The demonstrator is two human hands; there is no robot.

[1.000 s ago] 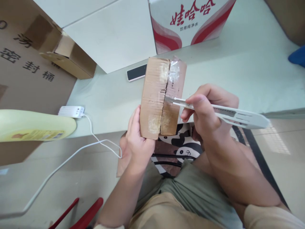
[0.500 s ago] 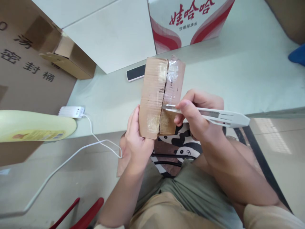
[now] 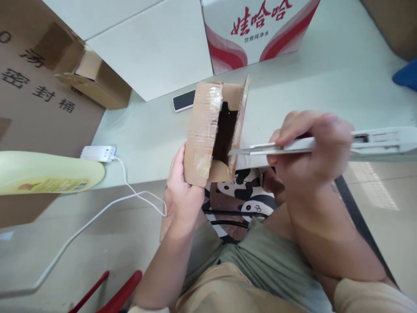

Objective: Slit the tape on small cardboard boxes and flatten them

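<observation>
My left hand [image 3: 185, 187] grips the lower left side of a small cardboard box [image 3: 202, 134] with shiny tape on its top. One flap of the box stands raised on the right, and the inside looks dark, so its contents cannot be made out. My right hand [image 3: 312, 148], slightly blurred, is closed around a white utility knife [image 3: 371, 141]. The knife's extended blade reaches left to the edge of the raised flap.
A dark phone-like device [image 3: 184, 101] lies behind the box. At the back stands a white carton with red print [image 3: 257, 48]. On the left are a yellow bottle [image 3: 48, 173], a white power strip [image 3: 97, 153] with its cable, and a small brown box [image 3: 104, 82].
The right flap has swung up, turning the slit between the flaps into a wide opening. My right hand has moved right with the knife. The box has shifted slightly left.
</observation>
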